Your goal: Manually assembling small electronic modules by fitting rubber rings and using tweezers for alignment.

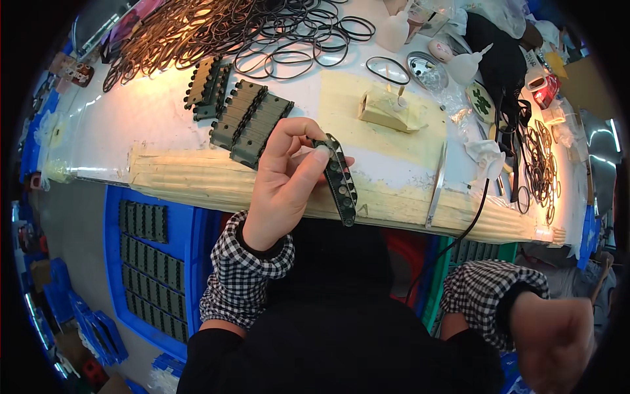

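Note:
My left hand (283,187) is closed, thumb and fingers pinching the upper end of a long dark green part (341,190) with round knobs along its edges, perhaps a toy tank's wheel strip. The part hangs tilted over the table's front edge. Just left of that hand, similar green parts (246,118) lie side by side on the table, with a smaller group (207,85) behind them. Far from the table, at the lower right, my right hand (554,338) is smeared by motion, so its fingers cannot be read.
Black rubber loops (216,29) pile up at the back left, with more loops (541,171) at the right. A taped yellowish block (390,110) with an upright pin and metal tweezers (438,184) sit on the table. Below left, a blue bin (113,262) holds rows of green parts.

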`<state>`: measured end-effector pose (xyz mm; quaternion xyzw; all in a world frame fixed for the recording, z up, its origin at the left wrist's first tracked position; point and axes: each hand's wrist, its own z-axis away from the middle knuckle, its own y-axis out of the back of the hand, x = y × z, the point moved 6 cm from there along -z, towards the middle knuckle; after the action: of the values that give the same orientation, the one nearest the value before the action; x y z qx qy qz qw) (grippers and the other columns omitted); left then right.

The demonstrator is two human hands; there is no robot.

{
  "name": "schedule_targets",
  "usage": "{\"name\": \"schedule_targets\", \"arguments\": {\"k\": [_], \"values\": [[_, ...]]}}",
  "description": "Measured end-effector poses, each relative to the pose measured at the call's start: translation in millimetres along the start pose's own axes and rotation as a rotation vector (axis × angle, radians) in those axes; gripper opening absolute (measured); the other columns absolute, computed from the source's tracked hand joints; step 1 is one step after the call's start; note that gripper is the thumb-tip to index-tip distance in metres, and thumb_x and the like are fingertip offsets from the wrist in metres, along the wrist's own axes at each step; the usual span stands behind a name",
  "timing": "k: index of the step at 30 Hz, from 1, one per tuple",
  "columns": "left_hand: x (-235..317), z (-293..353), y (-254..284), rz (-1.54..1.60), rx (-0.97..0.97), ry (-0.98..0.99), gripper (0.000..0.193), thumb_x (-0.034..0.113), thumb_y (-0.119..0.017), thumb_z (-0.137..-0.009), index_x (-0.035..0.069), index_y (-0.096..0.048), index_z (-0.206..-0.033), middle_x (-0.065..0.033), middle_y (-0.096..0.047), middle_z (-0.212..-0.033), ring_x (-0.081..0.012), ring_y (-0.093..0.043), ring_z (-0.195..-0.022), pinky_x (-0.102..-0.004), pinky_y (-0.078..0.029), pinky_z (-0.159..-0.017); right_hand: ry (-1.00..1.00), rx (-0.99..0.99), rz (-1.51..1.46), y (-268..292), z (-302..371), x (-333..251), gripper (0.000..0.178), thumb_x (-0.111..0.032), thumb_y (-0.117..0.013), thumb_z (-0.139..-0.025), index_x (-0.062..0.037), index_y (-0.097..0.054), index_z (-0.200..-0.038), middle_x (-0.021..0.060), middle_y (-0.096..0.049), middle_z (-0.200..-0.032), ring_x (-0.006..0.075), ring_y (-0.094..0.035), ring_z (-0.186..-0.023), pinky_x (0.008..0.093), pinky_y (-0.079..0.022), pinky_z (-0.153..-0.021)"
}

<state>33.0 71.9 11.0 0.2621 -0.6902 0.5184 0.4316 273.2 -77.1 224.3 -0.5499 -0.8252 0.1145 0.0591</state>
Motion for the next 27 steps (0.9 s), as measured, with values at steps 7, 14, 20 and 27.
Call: {"name": "schedule_targets", "arguments": {"k": [7,14,20,27], "values": [[7.4,6.3,-17.6,-0.059,-0.257,-0.088,0.027,0.002,-0.044,-0.095,0.007,-0.036,-0.119,-0.0153,-0.056,-0.111,-0.0285,-0.064,-0.103,-0.0409,-0.055,-0.089,-0.953,0.037,0.316,25.9,110.4,94.8,0.016,-0.021,-0.054,-0.099,-0.0058,-0.052,-0.103,0.0103,-0.059,-0.082,0.0090,-0.052,-0.060,0.0213,-0.038,-0.052],[12.4,14.9,-37.0,-0.040,-0.385,0.103,0.087,-0.001,-0.055,-0.091,0.017,0.007,-0.151,-0.0123,-0.055,-0.115,-0.0134,-0.060,-0.098,-0.0261,-0.049,-0.083,-1.253,-0.449,0.361,9.9,133.7,141.3,0.024,-0.003,-0.061,-0.090,-0.0010,-0.065,-0.113,0.0099,-0.062,-0.103,0.0080,-0.058,-0.073,0.0204,-0.045,-0.058],[11.0,15.1,-36.6,-0.069,-0.340,0.154,0.072,0.003,-0.059,-0.092,0.010,-0.016,-0.148,-0.0120,-0.060,-0.114,-0.0123,-0.061,-0.095,-0.0233,-0.049,-0.080,-1.509,-0.423,0.197,18.0,142.7,146.9,0.018,-0.006,-0.066,-0.089,-0.0011,-0.063,-0.106,0.0035,-0.064,-0.082,0.0046,-0.058,-0.057,0.0177,-0.042,-0.049],[43.0,18.3,-40.9,-0.751,-0.097,-0.359,0.027,0.008,-0.075,-0.079,0.003,-0.067,-0.105,-0.0113,-0.068,-0.093,-0.0194,-0.066,-0.078,-0.0355,-0.051,-0.087,-1.680,-0.143,0.167,21.2,152.9,147.0,0.015,-0.009,-0.063,-0.093,-0.0008,-0.058,-0.105,-0.0008,-0.061,-0.069,0.0029,-0.058,-0.058,0.0164,-0.044,-0.049]]}}
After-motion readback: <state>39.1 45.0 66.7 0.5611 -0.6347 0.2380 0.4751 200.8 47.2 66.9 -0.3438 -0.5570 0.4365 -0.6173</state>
